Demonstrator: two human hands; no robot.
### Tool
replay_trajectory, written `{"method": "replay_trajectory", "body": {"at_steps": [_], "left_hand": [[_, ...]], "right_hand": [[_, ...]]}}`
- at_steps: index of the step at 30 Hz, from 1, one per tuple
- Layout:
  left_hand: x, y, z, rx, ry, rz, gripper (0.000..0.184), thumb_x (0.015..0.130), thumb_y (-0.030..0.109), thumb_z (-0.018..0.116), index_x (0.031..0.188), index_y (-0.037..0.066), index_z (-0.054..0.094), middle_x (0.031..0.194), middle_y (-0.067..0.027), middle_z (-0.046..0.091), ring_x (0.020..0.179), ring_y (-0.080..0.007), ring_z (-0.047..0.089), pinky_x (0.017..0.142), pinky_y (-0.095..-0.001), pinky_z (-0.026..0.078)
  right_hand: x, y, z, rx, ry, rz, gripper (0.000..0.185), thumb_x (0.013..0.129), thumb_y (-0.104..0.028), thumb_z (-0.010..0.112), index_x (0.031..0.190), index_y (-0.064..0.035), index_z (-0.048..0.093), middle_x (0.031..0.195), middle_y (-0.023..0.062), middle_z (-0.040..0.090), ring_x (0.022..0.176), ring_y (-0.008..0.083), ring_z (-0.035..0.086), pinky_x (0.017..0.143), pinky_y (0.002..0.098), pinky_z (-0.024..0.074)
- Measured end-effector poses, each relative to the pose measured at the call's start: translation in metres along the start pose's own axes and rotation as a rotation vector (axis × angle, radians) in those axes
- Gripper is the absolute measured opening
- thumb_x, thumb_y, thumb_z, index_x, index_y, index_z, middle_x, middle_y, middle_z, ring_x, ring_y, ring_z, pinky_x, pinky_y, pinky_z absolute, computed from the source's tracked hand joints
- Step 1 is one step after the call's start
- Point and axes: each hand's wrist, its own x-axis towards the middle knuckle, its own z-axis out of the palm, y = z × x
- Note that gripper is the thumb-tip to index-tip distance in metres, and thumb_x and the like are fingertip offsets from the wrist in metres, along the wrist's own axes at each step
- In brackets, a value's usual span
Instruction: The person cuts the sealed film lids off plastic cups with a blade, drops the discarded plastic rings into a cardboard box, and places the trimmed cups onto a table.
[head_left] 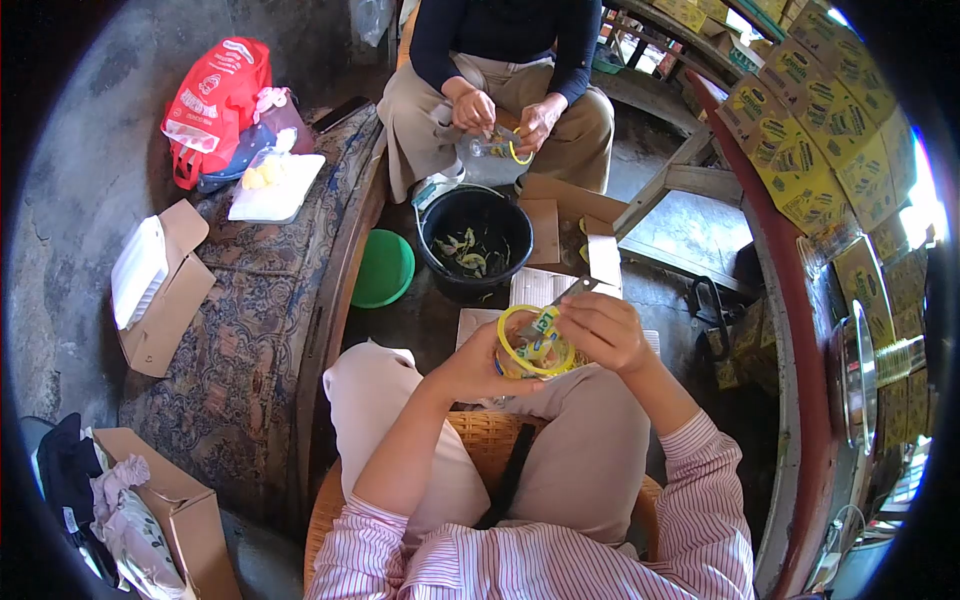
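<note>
A: "Your left hand (468, 366) is cupping a yellow-rimmed container (511, 352), fingers bending around its side. Is your right hand (605, 328) holding anything?"

B: "Yes, your right hand is pinching a flat grey tool (575, 290), thumb and fingers closing on it just above the container's far rim. You're having a green-and-white label (545, 321) showing there too, though I can't tell whether it's touching the tool."

A: "So your container is sitting in the air above your lap, between your knees, with its round mouth facing up at you. Below, you're sitting on a wicker chair (485, 440)."

B: "Farther out, a black bucket (468, 289) is standing on the floor ahead of you, holding pale strips (470, 255). A green basin (384, 268) is lying just left of it, and an open cardboard box (541, 228) is standing to its right."

A: "And beyond the bucket, facing you, another person (500, 30) is holding a clear container (490, 150) with a yellow ring in both hands."
</note>
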Motion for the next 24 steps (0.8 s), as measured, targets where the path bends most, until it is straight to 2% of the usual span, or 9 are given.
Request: {"method": "replay_trajectory", "body": {"at_steps": [3, 9, 12, 15, 18, 21, 24], "left_hand": [[0.007, 0.01, -0.005, 0.129, -0.007, 0.084, 0.069, 0.056, 0.012, 0.079, 0.116, 0.002, 0.045, 0.11, -0.0084, 0.053, 0.104, -0.0173, 0.05, 0.09, -0.0314, 0.04], [0.009, 0.017, -0.004, 0.261, 0.073, 0.128, 0.062, 0.056, 0.01, 0.078, 0.11, 0.003, 0.049, 0.104, -0.009, 0.056, 0.098, -0.0179, 0.055, 0.087, -0.0287, 0.041], [0.009, 0.013, -0.002, 0.323, 0.111, 0.14, 0.064, 0.052, 0.012, 0.082, 0.107, 0.0, 0.051, 0.1, -0.0086, 0.06, 0.091, -0.0147, 0.058, 0.083, -0.029, 0.045], [0.007, 0.016, -0.003, 0.268, 0.069, 0.063, 0.065, 0.054, 0.011, 0.079, 0.111, 0.002, 0.049, 0.104, -0.0099, 0.057, 0.095, -0.0189, 0.056, 0.085, -0.0295, 0.043], [0.009, 0.012, -0.002, 0.28, 0.093, 0.112, 0.068, 0.05, 0.013, 0.083, 0.108, 0.0, 0.05, 0.1, -0.0085, 0.059, 0.091, -0.0145, 0.058, 0.084, -0.029, 0.045], [0.007, 0.017, -0.002, 0.274, 0.045, 0.083, 0.069, 0.053, 0.011, 0.079, 0.113, -0.001, 0.047, 0.105, -0.011, 0.057, 0.095, -0.0179, 0.056, 0.084, -0.0301, 0.044], [0.007, 0.011, -0.001, 0.219, 0.051, 0.104, 0.069, 0.053, 0.01, 0.078, 0.114, -0.001, 0.046, 0.106, -0.011, 0.056, 0.095, -0.0171, 0.056, 0.084, -0.0301, 0.045]], "right_hand": [[0.001, 0.003, -0.007, -0.055, 0.015, -0.005, 0.021, 0.056, -0.008, 0.062, 0.075, 0.0011, 0.061, 0.079, 0.0097, 0.059, 0.076, 0.0225, 0.061, 0.062, 0.0298, 0.0536], [-0.003, -0.001, -0.012, -0.13, -0.011, 0.004, 0.02, 0.056, -0.007, 0.063, 0.075, 0.0, 0.062, 0.078, 0.0089, 0.059, 0.076, 0.0213, 0.06, 0.063, 0.0288, 0.0534], [-0.002, -0.003, -0.011, -0.162, -0.015, 0.004, 0.021, 0.056, -0.007, 0.063, 0.076, -0.0003, 0.062, 0.078, 0.0086, 0.059, 0.076, 0.0207, 0.06, 0.064, 0.0285, 0.0534], [-0.001, -0.003, -0.008, -0.179, -0.01, -0.01, 0.021, 0.056, -0.008, 0.062, 0.077, -0.0004, 0.062, 0.078, 0.0085, 0.06, 0.076, 0.0203, 0.06, 0.064, 0.0284, 0.0534], [0.0, -0.002, -0.007, -0.181, -0.014, -0.019, 0.021, 0.057, -0.008, 0.062, 0.077, -0.0003, 0.062, 0.079, 0.0087, 0.06, 0.076, 0.0203, 0.06, 0.065, 0.0286, 0.0534], [-0.002, -0.002, -0.003, -0.155, -0.013, -0.031, 0.02, 0.058, -0.008, 0.062, 0.077, -0.0002, 0.062, 0.08, 0.009, 0.061, 0.077, 0.0204, 0.06, 0.066, 0.0293, 0.0534], [-0.003, -0.002, -0.001, -0.152, -0.01, -0.041, 0.02, 0.059, -0.008, 0.061, 0.077, -0.0002, 0.062, 0.081, 0.0094, 0.061, 0.077, 0.0206, 0.061, 0.068, 0.03, 0.0535]]}}
